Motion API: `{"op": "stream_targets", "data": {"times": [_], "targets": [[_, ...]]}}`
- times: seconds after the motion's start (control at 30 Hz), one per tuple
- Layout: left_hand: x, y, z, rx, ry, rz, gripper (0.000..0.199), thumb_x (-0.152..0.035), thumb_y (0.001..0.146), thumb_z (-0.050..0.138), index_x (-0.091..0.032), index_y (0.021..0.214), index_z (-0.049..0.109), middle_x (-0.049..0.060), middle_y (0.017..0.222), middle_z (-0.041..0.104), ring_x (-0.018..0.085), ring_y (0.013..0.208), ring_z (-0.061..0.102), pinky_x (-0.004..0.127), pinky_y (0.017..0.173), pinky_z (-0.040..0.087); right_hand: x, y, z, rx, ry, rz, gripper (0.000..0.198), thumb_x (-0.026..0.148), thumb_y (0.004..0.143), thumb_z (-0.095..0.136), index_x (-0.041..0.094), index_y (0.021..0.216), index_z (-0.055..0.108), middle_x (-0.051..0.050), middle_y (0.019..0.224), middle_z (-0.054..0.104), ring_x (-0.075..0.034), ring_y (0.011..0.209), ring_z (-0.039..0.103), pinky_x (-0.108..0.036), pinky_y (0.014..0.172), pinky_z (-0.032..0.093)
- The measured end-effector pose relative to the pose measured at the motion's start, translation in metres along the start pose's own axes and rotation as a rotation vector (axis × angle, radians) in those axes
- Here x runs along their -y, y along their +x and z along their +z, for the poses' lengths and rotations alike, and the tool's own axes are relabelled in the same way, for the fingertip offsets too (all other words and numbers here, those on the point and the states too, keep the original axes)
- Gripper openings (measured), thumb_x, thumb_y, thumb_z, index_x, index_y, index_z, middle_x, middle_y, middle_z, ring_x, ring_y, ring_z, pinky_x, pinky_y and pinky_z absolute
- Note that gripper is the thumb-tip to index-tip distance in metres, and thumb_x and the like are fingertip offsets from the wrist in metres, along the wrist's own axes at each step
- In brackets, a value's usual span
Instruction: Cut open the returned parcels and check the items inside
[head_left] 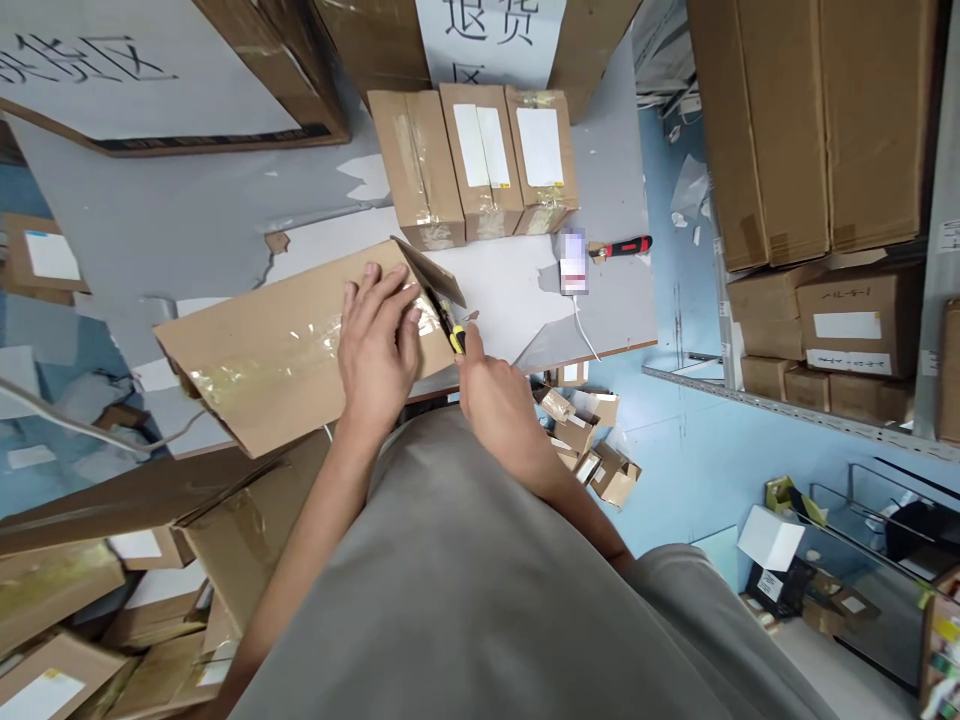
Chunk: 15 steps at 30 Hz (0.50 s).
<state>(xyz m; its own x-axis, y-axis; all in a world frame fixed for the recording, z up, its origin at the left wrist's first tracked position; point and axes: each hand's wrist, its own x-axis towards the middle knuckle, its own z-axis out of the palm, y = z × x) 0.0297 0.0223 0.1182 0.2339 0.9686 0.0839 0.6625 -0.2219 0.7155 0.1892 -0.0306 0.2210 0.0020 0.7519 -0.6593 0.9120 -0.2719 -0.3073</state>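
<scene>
A long cardboard box lies across the table in front of me, with shiny clear tape on its top. My left hand rests flat on it near the right end, fingers spread. In my right hand is a yellow and black utility knife, its tip at the box's right end. A flap stands out from that end. Whether the blade is in the cardboard I cannot tell.
Three taped boxes stand side by side at the back of the table. A phone on a white cable and a red-black handled tool lie at right. Opened boxes litter the floor; a shelf with cartons stands right.
</scene>
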Motion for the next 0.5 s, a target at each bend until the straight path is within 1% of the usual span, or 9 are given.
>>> {"op": "stream_targets", "data": {"times": [0.1,0.13,0.2,0.27,0.3,0.33,0.4,0.43,0.5], "targets": [[-0.007,-0.002,0.0,-0.019,0.01,-0.002,0.041,-0.046,0.121,0.051,-0.03,0.149,0.077,0.012,0.17,0.072,0.037,0.177,0.05,0.074,0.15,0.029,-0.013,0.001,0.018,0.001,0.042,0.019,0.074,0.033,0.125,0.049,0.009,0.19,0.023,-0.022,0.129,0.089,-0.034,0.117,0.09,-0.043,0.103,0.068],[-0.011,-0.003,-0.001,-0.028,0.003,-0.007,0.041,-0.048,0.122,0.051,-0.031,0.148,0.078,0.012,0.169,0.073,0.036,0.176,0.051,0.073,0.15,0.03,-0.019,0.001,0.024,0.022,0.051,0.024,0.074,0.034,0.124,0.05,0.009,0.189,0.026,-0.022,0.128,0.089,-0.035,0.116,0.09,-0.043,0.102,0.068],[-0.017,-0.005,-0.008,-0.061,-0.029,-0.016,0.041,-0.052,0.122,0.052,-0.03,0.146,0.078,0.011,0.167,0.075,0.034,0.171,0.057,0.068,0.148,0.038,-0.036,0.0,0.032,0.024,0.073,0.053,0.065,0.033,0.125,0.045,0.011,0.186,0.036,-0.021,0.126,0.09,-0.034,0.114,0.09,-0.041,0.1,0.066],[-0.018,-0.009,-0.019,-0.137,-0.043,-0.029,0.042,-0.054,0.124,0.053,-0.028,0.145,0.077,0.011,0.165,0.076,0.031,0.165,0.064,0.062,0.145,0.046,-0.06,0.002,0.038,-0.064,0.105,0.111,0.058,0.031,0.127,0.035,0.014,0.182,0.044,-0.018,0.127,0.09,-0.032,0.113,0.089,-0.038,0.098,0.064],[-0.014,-0.012,-0.027,-0.201,-0.025,-0.04,0.043,-0.055,0.125,0.053,-0.025,0.145,0.077,0.012,0.164,0.075,0.031,0.165,0.064,0.062,0.144,0.046,-0.075,0.006,0.041,-0.132,0.121,0.15,0.058,0.031,0.128,0.032,0.015,0.182,0.044,-0.018,0.129,0.09,-0.032,0.112,0.088,-0.037,0.097,0.063],[-0.008,-0.015,-0.035,-0.275,0.014,-0.056,0.043,-0.054,0.125,0.053,-0.023,0.145,0.076,0.013,0.165,0.074,0.032,0.166,0.062,0.065,0.146,0.043,-0.091,0.013,0.044,-0.187,0.132,0.185,0.058,0.032,0.128,0.03,0.015,0.182,0.044,-0.018,0.129,0.09,-0.032,0.111,0.088,-0.037,0.097,0.063],[0.013,-0.026,-0.052,-0.421,0.137,-0.116,0.046,-0.053,0.125,0.054,-0.019,0.148,0.074,0.017,0.17,0.069,0.039,0.173,0.052,0.076,0.148,0.03,-0.122,0.037,0.051,-0.252,0.136,0.234,0.059,0.033,0.128,0.031,0.013,0.183,0.043,-0.019,0.13,0.089,-0.033,0.113,0.086,-0.038,0.099,0.061],[0.025,-0.032,-0.06,-0.462,0.202,-0.167,0.048,-0.055,0.124,0.057,-0.018,0.151,0.072,0.019,0.175,0.064,0.044,0.177,0.045,0.081,0.148,0.024,-0.136,0.054,0.056,-0.267,0.133,0.266,0.06,0.031,0.127,0.03,0.011,0.183,0.041,-0.021,0.132,0.088,-0.033,0.116,0.085,-0.038,0.101,0.06],[0.05,-0.047,-0.072,-0.475,0.287,-0.303,0.059,-0.06,0.119,0.063,-0.018,0.161,0.065,0.021,0.186,0.051,0.051,0.182,0.031,0.087,0.147,0.017,-0.159,0.093,0.067,-0.251,0.12,0.332,0.062,0.025,0.126,0.031,0.007,0.185,0.037,-0.026,0.14,0.084,-0.033,0.121,0.083,-0.038,0.103,0.058]]}}
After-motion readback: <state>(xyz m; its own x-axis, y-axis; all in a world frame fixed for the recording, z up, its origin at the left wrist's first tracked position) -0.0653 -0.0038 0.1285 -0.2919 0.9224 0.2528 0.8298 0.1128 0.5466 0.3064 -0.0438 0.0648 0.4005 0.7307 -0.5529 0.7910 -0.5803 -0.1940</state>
